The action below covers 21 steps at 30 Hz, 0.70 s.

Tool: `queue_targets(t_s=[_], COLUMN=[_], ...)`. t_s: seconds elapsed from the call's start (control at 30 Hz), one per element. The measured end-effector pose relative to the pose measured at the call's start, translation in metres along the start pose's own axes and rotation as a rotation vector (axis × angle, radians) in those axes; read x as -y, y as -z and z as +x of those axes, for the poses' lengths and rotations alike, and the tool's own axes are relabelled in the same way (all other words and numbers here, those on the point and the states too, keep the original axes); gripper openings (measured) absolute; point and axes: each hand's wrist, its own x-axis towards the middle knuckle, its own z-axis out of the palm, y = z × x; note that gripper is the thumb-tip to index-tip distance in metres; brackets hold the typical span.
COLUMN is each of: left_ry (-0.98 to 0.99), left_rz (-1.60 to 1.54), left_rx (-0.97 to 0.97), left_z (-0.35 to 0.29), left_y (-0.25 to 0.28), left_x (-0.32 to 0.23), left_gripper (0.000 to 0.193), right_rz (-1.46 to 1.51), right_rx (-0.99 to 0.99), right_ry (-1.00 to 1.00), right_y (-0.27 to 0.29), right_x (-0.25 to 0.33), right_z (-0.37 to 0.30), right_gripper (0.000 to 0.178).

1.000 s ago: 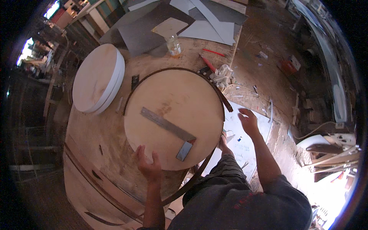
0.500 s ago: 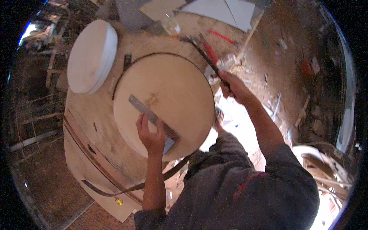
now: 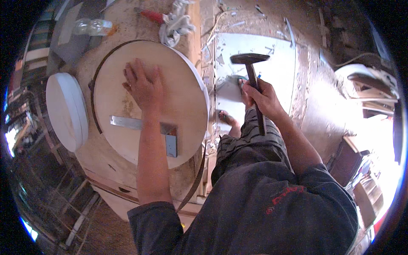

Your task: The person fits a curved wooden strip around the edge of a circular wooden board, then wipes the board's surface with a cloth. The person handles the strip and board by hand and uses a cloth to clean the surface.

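Though two hands (image 3: 146, 88) (image 3: 267, 98), one hammer (image 3: 251, 71).

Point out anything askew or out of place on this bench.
A dark band bows away from the pale round disc at its lower right, while dark edging follows the disc's left rim. That uneven fit looks odd; whether the two join is hidden.

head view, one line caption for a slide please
Right hand grips a hammer; left hand is spread over a round pale disc, where a try square lies.
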Motion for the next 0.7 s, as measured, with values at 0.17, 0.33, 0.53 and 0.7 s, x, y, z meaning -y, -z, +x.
queue_targets(t_s=[0.17,0.33,0.53,0.7], left_ry=[0.021,0.004,0.009,0.005], left_rz=[-0.001,-0.005,-0.008,-0.028], left_rx=[0.021,0.007,0.002,-0.021], left_z=[0.002,0.0,0.003,0.001], left_y=[0.011,0.009,0.003,0.005], left_x=[-0.001,0.003,0.006,0.009], left_gripper=[0.072,0.072,0.072,0.071], right_rz=[-0.084,-0.04,-0.024,-0.011], right_rx=[-0.139,0.034,-0.073,-0.108], right_ry=[0.087,0.076,0.072,0.043], right_y=[-0.043,-0.082,-0.108,-0.102], right_x=[-0.059,-0.048,-0.051,-0.05], right_z=[-0.005,-0.016,-0.016,-0.008], right_gripper=[0.032,0.039,0.036,0.036])
